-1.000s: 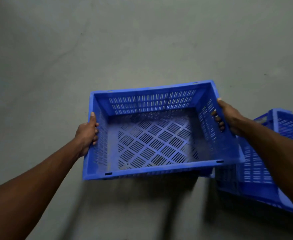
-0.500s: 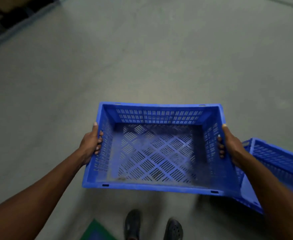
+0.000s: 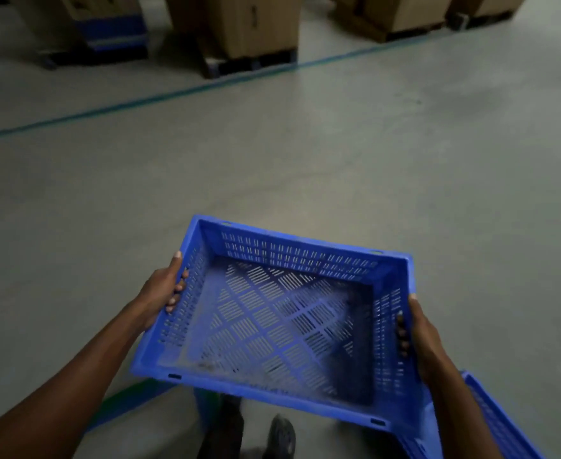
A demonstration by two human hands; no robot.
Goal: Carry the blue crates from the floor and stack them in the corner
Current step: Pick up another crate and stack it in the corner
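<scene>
Left hand and right hand grip the crate by its short sides. It tilts, so a loosening hand could drop it onto the floor.

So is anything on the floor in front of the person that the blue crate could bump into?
Nothing close. The blue crate is held by the left hand and right hand over bare floor. Cardboard boxes stand far ahead, beyond a dark floor line. The corner isn't visible.
</scene>
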